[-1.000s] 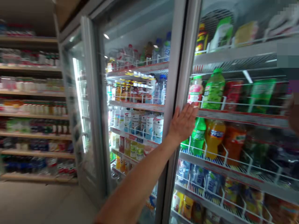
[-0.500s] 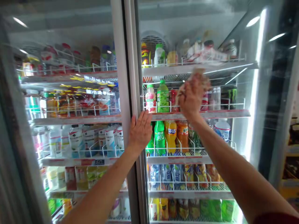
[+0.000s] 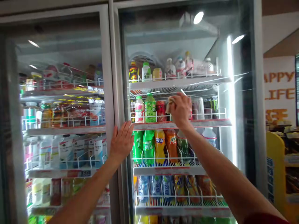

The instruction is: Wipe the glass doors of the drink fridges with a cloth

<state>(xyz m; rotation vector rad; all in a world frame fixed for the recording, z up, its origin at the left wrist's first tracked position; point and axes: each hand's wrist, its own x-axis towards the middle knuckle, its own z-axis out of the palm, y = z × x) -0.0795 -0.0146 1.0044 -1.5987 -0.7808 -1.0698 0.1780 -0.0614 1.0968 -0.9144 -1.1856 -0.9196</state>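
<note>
My left hand (image 3: 121,138) lies flat against the metal door frame (image 3: 118,102) of a drinks fridge, fingers stretched upward. My right hand (image 3: 180,109) is closed on a crumpled, light-coloured cloth (image 3: 170,105) and presses it to the right glass door (image 3: 161,37). Part of the cloth is hidden beneath my fingers. Behind the glass, near my right hand, stand a red can (image 3: 161,111) and a green bottle (image 3: 150,107) on a shelf.
Several shelves of bottles and cans fill the fridge. The left glass door (image 3: 58,31) adjoins the right one. Past the fridge's right edge are a yellow stand (image 3: 275,161) and a wall with large letters (image 3: 279,93). Ceiling lights reflect in the glass.
My right hand has moved left and slightly down on the glass with the cloth. My view has tilted up and shifted right. The left hand stays flat on the frame.
</note>
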